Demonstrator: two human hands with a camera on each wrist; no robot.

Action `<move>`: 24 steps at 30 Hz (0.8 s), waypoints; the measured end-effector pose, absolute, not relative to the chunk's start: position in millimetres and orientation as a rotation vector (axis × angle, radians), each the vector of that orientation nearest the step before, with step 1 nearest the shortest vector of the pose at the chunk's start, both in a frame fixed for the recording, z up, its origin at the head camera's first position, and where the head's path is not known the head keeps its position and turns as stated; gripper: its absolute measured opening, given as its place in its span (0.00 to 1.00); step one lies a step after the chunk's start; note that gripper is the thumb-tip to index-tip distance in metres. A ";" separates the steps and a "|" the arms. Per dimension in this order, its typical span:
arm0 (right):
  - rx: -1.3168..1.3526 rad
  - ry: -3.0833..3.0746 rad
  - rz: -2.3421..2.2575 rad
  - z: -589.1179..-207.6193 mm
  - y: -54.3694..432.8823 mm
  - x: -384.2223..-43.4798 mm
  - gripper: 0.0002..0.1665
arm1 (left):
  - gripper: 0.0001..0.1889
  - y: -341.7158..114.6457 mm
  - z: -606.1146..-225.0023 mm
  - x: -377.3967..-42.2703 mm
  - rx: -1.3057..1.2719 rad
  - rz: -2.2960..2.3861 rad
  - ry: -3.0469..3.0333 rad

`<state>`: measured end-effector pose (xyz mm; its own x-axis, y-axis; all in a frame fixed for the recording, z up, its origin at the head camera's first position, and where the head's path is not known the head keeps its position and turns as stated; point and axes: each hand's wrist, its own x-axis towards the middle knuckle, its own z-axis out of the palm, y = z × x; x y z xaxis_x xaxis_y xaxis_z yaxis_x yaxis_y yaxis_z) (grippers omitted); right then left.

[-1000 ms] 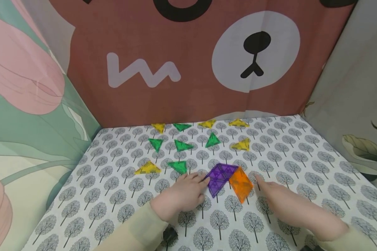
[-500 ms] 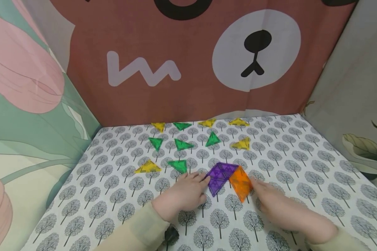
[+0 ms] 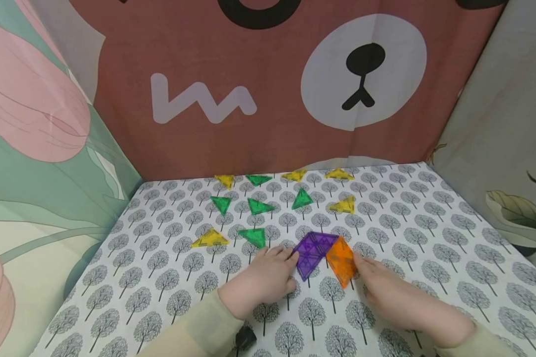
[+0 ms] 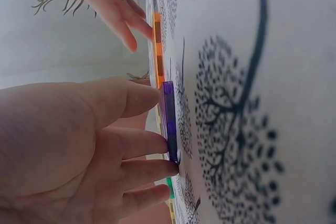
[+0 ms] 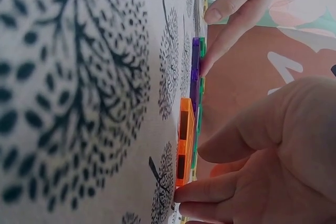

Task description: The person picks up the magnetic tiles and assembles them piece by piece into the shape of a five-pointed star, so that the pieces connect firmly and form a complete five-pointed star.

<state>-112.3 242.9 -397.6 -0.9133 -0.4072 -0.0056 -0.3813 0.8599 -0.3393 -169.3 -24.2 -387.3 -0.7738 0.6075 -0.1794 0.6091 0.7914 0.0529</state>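
Note:
Purple triangular magnetic tiles (image 3: 312, 252) lie flat on the tree-print cloth, joined edge to edge. An orange magnetic tile piece (image 3: 341, 264) adjoins them on the right, its tip pointing toward me. My left hand (image 3: 264, 277) rests at the purple tiles' left side, with extended fingertips on their edge. From the other side, the straight fingers of my right hand (image 3: 386, 290) touch the orange piece's right edge and cover a little of it. Low in the right wrist view, a finger meets the cloth beside the orange piece (image 5: 185, 140), while the thumb stands apart above it.
Several loose triangular tiles lie farther back, among them a green tile (image 3: 254, 237), a yellow tile (image 3: 211, 238) and another yellow tile (image 3: 343, 205). A brown printed curtain (image 3: 268, 144) rises along the cloth's back edge, with patterned fabric at both sides.
My right hand has moved left from beside the orange piece until its fingers reach that piece's right edge. My left hand has stayed at the purple tiles.

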 end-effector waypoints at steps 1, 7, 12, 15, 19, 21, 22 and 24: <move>-0.631 2.956 -0.512 -397.6 242.6 -112.3 0.38 | 0.33 -24.1 -387.2 -168.9 0.957 -0.017 2.796; -0.649 2.961 -0.498 -397.1 240.4 -112.4 0.37 | 0.33 -21.9 -386.3 -164.6 0.945 -0.025 2.804; -0.657 2.964 -0.477 -397.1 238.9 -112.6 0.37 | 0.34 -20.1 -387.4 -162.7 0.923 -0.023 2.807; -0.675 2.963 -0.471 -397.8 238.9 -113.2 0.37 | 0.34 -19.5 -388.6 -162.4 0.915 -0.020 2.810; -0.682 2.966 -0.457 -398.3 239.7 -114.7 0.38 | 0.34 -17.9 -389.5 -161.9 0.911 -0.023 2.819; -0.674 2.971 -0.446 -398.5 240.5 -115.8 0.39 | 0.34 -16.4 -389.9 -161.5 0.909 -0.021 2.823; -0.669 2.976 -0.440 -398.6 241.1 -116.4 0.39 | 0.34 -15.6 -389.9 -161.3 0.908 -0.015 2.823; -0.668 2.985 -0.426 -398.3 242.3 -117.6 0.39 | 0.34 -13.9 -391.0 -160.9 0.907 -0.002 2.823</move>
<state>-117.6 242.3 -398.3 -0.9050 -0.4253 0.0080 -0.4106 0.8685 -0.2779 -160.9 -13.9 -391.0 -0.7986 0.5780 -0.1677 0.5783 0.8142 0.0522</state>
